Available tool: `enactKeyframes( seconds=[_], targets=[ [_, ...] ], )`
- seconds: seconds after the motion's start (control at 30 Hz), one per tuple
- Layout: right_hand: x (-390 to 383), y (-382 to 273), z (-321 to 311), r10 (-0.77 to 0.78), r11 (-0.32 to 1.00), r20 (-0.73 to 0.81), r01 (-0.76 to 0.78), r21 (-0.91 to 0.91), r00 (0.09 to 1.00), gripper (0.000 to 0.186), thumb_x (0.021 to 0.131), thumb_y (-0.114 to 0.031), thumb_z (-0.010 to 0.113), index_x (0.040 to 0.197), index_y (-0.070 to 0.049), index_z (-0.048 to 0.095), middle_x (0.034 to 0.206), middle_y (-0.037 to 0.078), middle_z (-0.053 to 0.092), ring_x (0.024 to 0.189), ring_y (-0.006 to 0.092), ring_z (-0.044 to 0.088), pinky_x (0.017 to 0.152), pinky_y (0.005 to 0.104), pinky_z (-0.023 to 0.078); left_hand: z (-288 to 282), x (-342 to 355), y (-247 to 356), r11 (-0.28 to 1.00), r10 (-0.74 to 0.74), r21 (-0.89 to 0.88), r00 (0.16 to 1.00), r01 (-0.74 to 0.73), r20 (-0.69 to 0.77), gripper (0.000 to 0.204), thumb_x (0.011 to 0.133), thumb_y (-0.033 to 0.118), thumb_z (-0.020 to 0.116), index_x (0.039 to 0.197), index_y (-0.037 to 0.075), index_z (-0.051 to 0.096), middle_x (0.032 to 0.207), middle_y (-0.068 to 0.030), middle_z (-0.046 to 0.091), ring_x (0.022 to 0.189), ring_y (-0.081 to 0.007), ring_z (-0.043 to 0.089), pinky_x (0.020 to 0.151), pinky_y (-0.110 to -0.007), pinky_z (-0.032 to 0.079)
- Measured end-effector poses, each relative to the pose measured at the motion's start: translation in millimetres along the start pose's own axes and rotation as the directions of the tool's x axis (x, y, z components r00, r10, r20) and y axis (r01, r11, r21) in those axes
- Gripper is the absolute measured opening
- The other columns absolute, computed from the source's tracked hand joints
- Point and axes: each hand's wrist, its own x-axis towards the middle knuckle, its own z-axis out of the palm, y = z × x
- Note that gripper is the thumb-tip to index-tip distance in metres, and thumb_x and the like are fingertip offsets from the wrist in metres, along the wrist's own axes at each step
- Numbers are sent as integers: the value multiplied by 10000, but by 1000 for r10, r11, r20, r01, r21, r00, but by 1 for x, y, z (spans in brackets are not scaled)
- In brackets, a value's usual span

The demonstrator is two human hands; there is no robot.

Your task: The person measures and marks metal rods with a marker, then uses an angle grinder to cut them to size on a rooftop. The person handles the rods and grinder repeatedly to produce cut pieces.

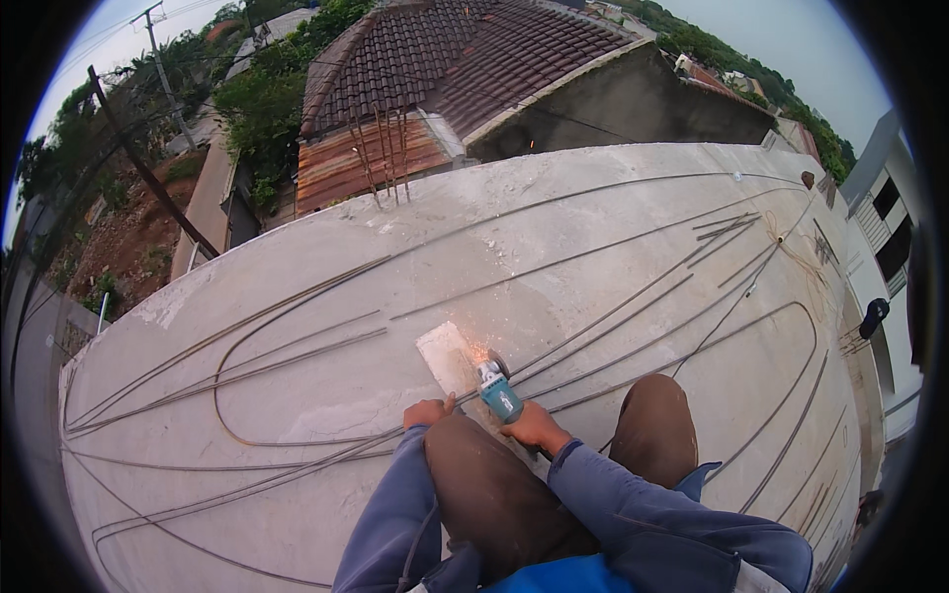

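Note:
My right hand (537,429) is wrapped round the body of a teal angle grinder (501,396) between my knees. Orange sparks fly off around its disc (497,362), which is against or very close to thin steel bars (539,368); the exact contact point is hidden. My left hand (425,412) is closed on the steel bars just left of the grinder, its thumb pointing up beside them. A pale flat board (446,356) lies tilted under the bars, partly behind the grinder and my leg.
Long steel bars, some bent into loops (229,366), spread over the concrete slab (336,237). Upright rebar (390,158) sticks up at the slab's far edge. Tiled roofs (415,59) stand beyond. A loose tangle of wire (806,255) lies at the right.

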Motion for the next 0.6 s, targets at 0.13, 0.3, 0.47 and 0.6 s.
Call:
enactKeyframes(
  seconds=[0.13,0.3,0.47,0.6],
  targets=[
    [3,-2,5,-16,1000,-21,15,-7,1000,675,714,-392,914,1217,35,771,1204,281,787,1137,410,765,992,444,592,-3,-3,-4,1000,-14,-9,1000,14,2,825,1115,731,272,1170,151,856,1174,-176,827,1132,-362,787,964,-519,597],
    [6,4,8,-22,999,-53,20,-27,998,659,717,-390,909,1208,29,776,1189,273,792,1122,400,770,983,443,592,-5,-5,-2,1000,-6,-4,1000,6,6,816,1121,721,268,1172,157,856,1183,-163,827,1131,-365,786,961,-520,597],
    [12,9,4,-20,1000,5,20,-13,1000,683,729,-408,903,1224,42,765,1224,297,774,1188,433,744,1015,457,586,-9,-7,3,1000,15,9,1000,-15,-10,820,1122,720,272,1157,145,856,1171,-172,826,1117,-367,787,950,-520,598],
    [6,0,1,-17,1000,35,17,-6,999,651,733,-391,905,1216,24,775,1216,284,781,1164,430,752,1007,456,585,-10,-12,1,1000,2,-9,1000,-2,-3,829,1122,724,273,1143,136,857,1150,-176,828,1102,-367,788,936,-515,600]
  ],
)
